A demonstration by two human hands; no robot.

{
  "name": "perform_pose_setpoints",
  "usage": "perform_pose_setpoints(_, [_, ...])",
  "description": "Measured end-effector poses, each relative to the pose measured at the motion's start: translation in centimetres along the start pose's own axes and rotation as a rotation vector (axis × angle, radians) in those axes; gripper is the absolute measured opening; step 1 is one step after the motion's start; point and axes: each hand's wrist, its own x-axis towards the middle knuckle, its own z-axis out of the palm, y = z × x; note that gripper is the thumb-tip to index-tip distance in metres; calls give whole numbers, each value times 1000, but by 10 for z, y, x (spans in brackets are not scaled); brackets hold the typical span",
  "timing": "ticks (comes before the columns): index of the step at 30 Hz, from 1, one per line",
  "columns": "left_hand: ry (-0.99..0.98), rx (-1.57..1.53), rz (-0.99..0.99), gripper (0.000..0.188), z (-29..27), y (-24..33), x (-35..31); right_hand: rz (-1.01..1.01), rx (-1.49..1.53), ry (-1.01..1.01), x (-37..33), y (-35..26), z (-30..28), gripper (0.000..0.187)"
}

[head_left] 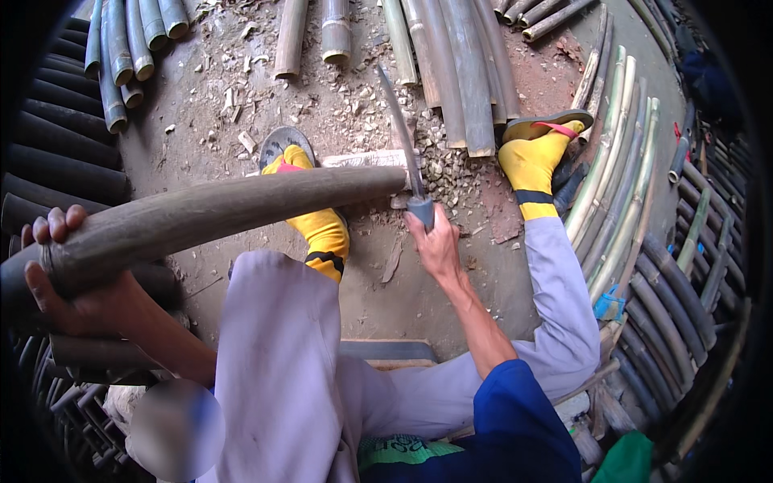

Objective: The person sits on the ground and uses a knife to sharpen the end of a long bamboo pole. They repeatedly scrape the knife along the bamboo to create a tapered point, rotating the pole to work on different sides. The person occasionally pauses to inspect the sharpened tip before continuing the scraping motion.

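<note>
My left hand (60,266) is wrapped round a thick, dark bamboo pole (217,211) near its left end. The pole slants up to the right across my raised knee, and its far end rests by a pale, chopped wooden block (366,159) on the ground. My right hand (435,241) grips the grey handle of a long-bladed knife (400,129). Its blade points up and away, right beside the pole's cut end; whether it touches the bamboo I cannot tell.
Wood chips (451,173) litter the ground round the block. Bamboo poles (463,72) lie at the far side, with dark stacked poles (64,161) at left and thinner ones (616,177) at right. My feet in yellow socks (535,165) and sandals flank the block.
</note>
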Motion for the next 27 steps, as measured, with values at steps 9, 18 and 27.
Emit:
perform_pose_setpoints(9, [-228, -209, 50, 44, -30, 1, 0, 27, -107, -33, 14, 18, 16, 42])
perform_pose_setpoints(18, [-236, -193, -6, 60, -17, 1, 1, -73, -4, -50, 11, 19, 20, 45])
perform_pose_setpoints(27, [-78, -104, 26, 34, -30, 17, 1, -259, 84, 130, -3, -18, 4, 40])
